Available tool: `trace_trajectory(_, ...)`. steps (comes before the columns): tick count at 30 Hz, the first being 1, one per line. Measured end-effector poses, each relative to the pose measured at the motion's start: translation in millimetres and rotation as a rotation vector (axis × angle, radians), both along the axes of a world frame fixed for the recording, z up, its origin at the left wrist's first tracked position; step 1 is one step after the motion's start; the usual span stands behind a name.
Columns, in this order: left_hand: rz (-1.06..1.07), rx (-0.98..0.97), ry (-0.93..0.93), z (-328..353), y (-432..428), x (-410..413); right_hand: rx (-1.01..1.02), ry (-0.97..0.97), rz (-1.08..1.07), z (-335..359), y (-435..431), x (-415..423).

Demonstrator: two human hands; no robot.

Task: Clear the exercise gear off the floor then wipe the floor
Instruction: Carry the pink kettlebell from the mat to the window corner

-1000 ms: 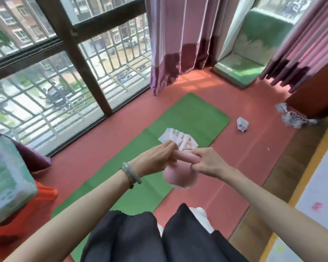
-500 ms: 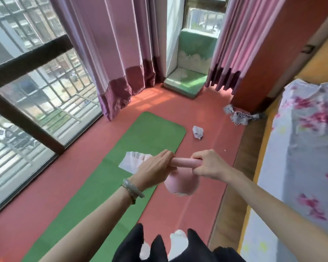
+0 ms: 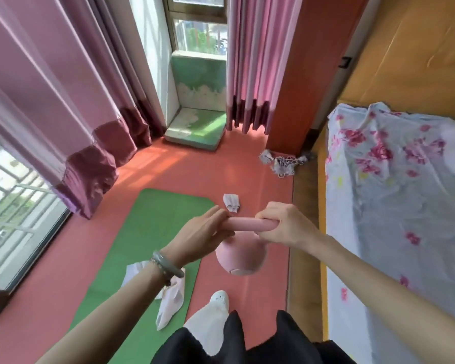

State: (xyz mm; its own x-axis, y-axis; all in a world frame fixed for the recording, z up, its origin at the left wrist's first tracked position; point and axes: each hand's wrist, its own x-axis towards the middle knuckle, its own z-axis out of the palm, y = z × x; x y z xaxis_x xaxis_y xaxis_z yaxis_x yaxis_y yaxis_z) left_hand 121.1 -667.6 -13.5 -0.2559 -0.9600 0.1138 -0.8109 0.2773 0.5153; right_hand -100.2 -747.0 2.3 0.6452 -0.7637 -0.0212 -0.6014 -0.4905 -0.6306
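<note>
The pink kettlebell point(image 3: 241, 258) hangs at lower centre, its handle lying left-to-right, the left hand point(image 3: 202, 232) and right hand point(image 3: 284, 227) clamped on opposite ends, equally near.

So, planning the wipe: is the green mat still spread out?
Spread. The green mat lies flat on the red floor, with a pale cloth on it.
</note>
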Motion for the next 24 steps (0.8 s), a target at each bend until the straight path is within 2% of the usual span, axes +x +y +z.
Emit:
trace_trajectory(8,-0.122,-0.092,-0.073,14,-161,17,-0.155,-0.026,-0.042,9,-140,10)
trace_trajectory(16,-0.103,-0.073,-0.137,-4,-315,9,-0.297,0.029,0.146,-13,-309,0)
trace_trajectory(24,0.035,-0.077,-0.158,-13,-445,-12,-0.331,-0.008,0.393,-11,-485,-8)
